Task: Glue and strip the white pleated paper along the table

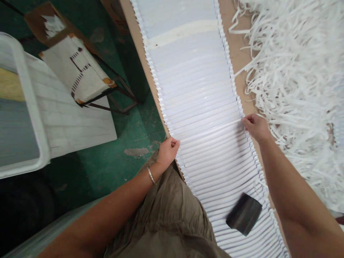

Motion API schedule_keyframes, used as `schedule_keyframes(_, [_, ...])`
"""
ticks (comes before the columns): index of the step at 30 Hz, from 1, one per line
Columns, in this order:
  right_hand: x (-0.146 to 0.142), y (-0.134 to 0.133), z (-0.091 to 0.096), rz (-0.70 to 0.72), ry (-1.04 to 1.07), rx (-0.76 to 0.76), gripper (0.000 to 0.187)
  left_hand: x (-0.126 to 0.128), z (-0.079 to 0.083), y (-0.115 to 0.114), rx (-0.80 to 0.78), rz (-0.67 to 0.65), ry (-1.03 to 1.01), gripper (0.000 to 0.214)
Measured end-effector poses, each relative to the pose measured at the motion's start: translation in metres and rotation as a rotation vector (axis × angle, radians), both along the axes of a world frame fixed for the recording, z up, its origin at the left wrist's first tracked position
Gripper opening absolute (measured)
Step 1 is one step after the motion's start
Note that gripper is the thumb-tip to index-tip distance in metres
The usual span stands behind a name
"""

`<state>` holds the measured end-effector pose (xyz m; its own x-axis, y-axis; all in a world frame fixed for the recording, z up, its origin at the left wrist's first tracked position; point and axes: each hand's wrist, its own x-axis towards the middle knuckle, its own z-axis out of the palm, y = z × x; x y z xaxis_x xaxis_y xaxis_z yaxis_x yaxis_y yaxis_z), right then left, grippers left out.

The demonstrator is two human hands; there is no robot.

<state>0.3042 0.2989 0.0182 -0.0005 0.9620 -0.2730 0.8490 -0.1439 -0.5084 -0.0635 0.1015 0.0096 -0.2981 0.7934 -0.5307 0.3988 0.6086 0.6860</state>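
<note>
Observed from the bedside of the table: 1 white strip (211,130) runs between 2 pinching hands, left hand (167,152) and right hand (257,128) each closed on an end. Beneath the grip lies a ribbed white row (199,89); contact with it, I cannot tell. I judge the strip light, limp, easily creased; fingertip hold at both ends suits it. Loose strips (295,71) lie heaped beyond the right grip.
</note>
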Motion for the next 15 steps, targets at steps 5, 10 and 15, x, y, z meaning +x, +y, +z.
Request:
schedule_keyframes(5, [-0.007,0.005,0.003,0.001,-0.049,0.056,0.023,0.000,-0.001,-0.005,0.018,0.035,-0.091,0.019])
schedule_keyframes(10, [-0.009,0.002,0.011,0.057,-0.070,0.110,0.023,-0.001,0.001,-0.010,0.078,0.055,-0.196,0.021])
schedule_keyframes(15, [-0.006,-0.001,0.014,0.051,-0.054,0.138,0.024,0.000,0.005,-0.009,0.077,0.089,-0.252,0.021])
